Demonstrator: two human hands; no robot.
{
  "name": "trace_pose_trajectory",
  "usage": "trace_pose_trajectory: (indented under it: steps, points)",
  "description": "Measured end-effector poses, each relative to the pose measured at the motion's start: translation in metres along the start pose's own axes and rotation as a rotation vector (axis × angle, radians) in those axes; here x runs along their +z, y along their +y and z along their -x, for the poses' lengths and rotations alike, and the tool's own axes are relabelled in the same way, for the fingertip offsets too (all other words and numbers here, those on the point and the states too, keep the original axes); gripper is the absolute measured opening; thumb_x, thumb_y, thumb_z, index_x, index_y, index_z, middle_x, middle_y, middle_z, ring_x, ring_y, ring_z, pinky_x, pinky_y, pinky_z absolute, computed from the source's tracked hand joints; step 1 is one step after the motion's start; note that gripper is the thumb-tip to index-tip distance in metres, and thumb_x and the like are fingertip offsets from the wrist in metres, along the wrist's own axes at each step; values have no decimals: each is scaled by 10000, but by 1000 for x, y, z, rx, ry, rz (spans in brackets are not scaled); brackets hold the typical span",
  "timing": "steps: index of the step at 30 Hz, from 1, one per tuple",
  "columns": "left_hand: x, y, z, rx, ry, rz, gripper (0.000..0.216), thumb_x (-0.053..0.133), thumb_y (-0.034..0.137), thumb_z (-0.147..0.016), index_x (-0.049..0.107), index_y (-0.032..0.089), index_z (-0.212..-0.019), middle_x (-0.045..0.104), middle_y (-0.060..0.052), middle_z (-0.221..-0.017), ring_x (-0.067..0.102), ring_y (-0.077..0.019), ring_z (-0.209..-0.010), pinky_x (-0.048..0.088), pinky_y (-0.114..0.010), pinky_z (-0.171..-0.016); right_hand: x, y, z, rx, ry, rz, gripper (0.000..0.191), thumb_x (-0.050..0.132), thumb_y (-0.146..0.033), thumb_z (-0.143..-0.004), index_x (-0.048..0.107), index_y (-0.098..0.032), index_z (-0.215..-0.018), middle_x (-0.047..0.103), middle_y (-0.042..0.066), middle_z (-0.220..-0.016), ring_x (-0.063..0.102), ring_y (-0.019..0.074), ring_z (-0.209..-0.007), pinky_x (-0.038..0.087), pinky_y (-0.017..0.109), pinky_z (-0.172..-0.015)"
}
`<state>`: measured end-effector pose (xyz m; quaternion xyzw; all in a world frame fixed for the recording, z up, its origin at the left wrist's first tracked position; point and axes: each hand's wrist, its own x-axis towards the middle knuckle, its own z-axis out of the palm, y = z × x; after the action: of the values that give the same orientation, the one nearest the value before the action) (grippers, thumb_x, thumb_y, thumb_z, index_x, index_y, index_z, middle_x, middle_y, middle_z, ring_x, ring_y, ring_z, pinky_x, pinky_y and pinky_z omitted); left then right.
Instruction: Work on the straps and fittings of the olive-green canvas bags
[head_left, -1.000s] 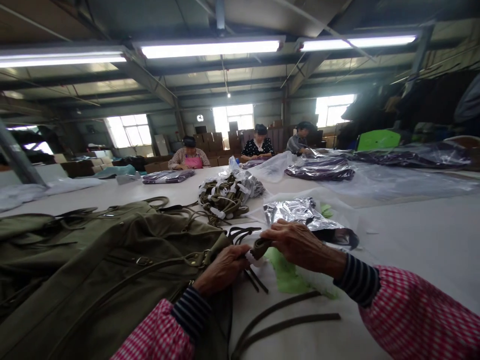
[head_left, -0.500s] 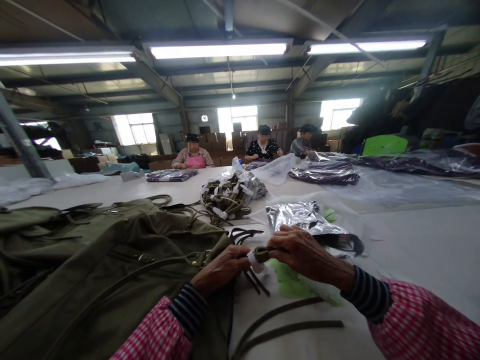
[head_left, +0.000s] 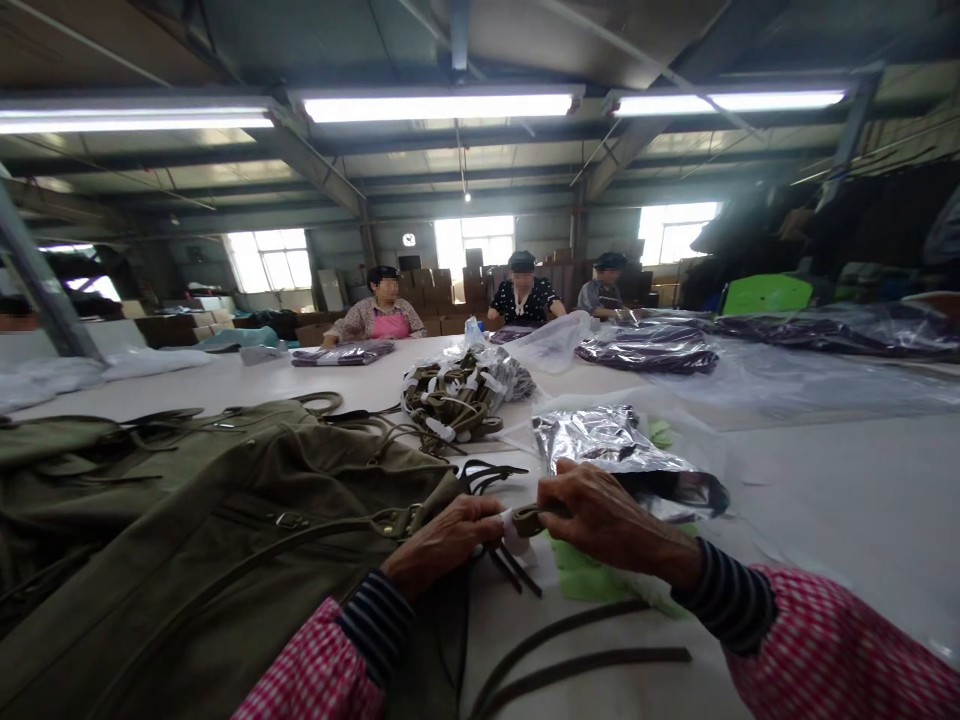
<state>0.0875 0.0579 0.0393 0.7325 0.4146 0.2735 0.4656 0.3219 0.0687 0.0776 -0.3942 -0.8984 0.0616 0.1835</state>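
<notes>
Between my hands is a folded olive strap (head_left: 529,519) with a piece of white wrapping (head_left: 517,545) beside its looped end. My right hand (head_left: 592,515) is closed around the strap. At the other side, my left hand (head_left: 448,535) pinches the white wrapping, its fingertips partly hiding what they grip. Thin dark strap ends hang below the left fingers. Under my left forearm lies an olive canvas bag (head_left: 247,530) with buckles and cords. Two loose olive strap lengths (head_left: 592,665) curve across the table in front of me.
A heap of bundled olive straps (head_left: 454,395) with white wraps sits ahead. Right of it is a silver foil packet (head_left: 592,435) over green sheets (head_left: 589,575). Farther off lie plastic-wrapped purple goods (head_left: 649,345). Several people sit across the white table (head_left: 840,490).
My right hand has shifted slightly down, and the strap's loop has turned in its grip. My left hand has barely moved. Across the table, the person in pink now reaches toward a wrapped packet.
</notes>
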Motion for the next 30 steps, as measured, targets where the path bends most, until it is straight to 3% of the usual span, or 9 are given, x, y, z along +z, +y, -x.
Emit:
trace_pose_trajectory:
  steps: [8,13,17,22,27,30]
  points:
    - [-1,1,3,18,-20,-15,315,534,426,-935,619,158,-793,464,30,-736,404,-143,-730,324,-271,-719,9,9,-4,36,5,-65,86,629,-262,-847,680,-197,-824,561,10,-786,520,159,-758,327,287,-730]
    - [0,-3,2,20,13,27,371,523,474,-935,596,156,-758,431,37,-701,367,-132,-686,308,-266,-683,13,16,-7,52,-14,-257,230,700,-420,-854,729,-199,-797,587,-7,-713,541,151,-718,331,266,-666]
    - [1,-3,2,6,16,63,343,600,470,-888,621,148,-774,445,39,-696,366,-127,-682,299,-262,-672,17,19,-12,86,-60,-406,249,717,-397,-828,714,-169,-731,561,-27,-602,501,121,-602,303,249,-569]
    - [4,-5,-1,-15,38,113,421,616,549,-858,611,140,-759,461,36,-675,349,-117,-652,267,-265,-635,17,25,-17,98,-163,-599,269,730,-400,-798,693,-142,-729,549,-33,-616,458,107,-588,292,232,-522]
    - [7,1,0,-22,62,144,435,605,562,-858,629,133,-788,440,33,-689,331,-119,-656,260,-268,-623,16,17,-19,28,-118,-501,226,728,-330,-807,661,-153,-683,493,-47,-592,458,110,-615,308,242,-574]
    - [7,8,5,-5,70,150,360,588,486,-878,656,139,-816,518,2,-765,428,-148,-740,332,-278,-701,20,8,-18,26,-26,-401,140,710,-256,-813,683,-166,-710,537,-23,-670,525,140,-724,340,257,-656]
